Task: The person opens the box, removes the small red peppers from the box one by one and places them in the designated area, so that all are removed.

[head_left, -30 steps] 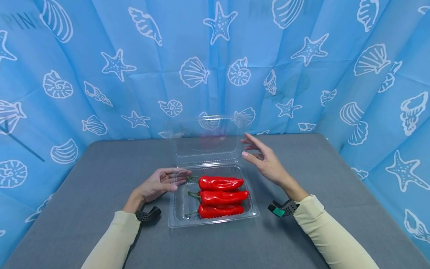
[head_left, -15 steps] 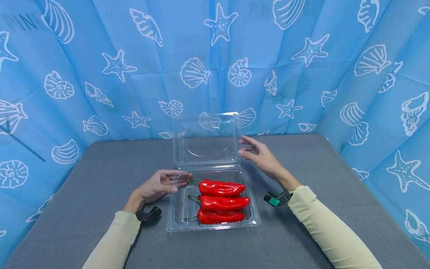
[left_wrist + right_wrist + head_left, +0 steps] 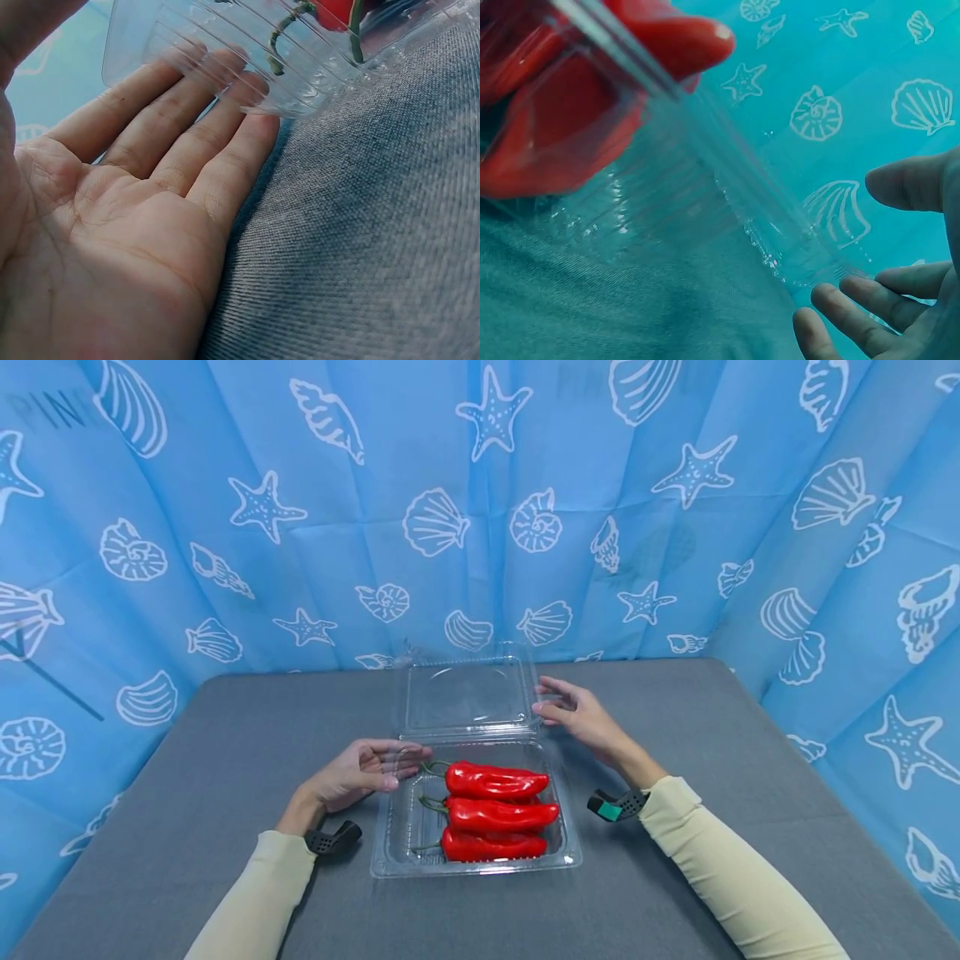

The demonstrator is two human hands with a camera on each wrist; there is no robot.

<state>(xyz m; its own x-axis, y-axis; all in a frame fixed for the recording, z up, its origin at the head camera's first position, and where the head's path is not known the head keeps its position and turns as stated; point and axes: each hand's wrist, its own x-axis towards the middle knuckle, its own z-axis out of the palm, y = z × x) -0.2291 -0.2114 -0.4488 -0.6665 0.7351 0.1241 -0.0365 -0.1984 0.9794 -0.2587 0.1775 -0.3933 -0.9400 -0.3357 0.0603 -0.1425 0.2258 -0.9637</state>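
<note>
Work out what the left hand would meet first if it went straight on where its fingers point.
The left wall of the clear plastic clamshell; the fingers seem to touch it, though depth is unclear. Beyond lies a red pepper's green stem.

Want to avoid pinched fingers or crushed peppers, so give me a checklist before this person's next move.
1. Peppers inside: ok. Three red peppers lie side by side in the clear tray.
2. Tray on a flat surface: ok. It sits on the grey table.
3. Lid clear of the peppers: ok. The lid is open on the far side.
4. Left rim free of fingers: not ok. The left hand has its fingertips at the tray's left side.
5. Right hand gripping the lid: not ok. Its fingers look extended by the lid's edge, thumb apart.
6. Left hand pressing firmly: cannot tell.
</note>
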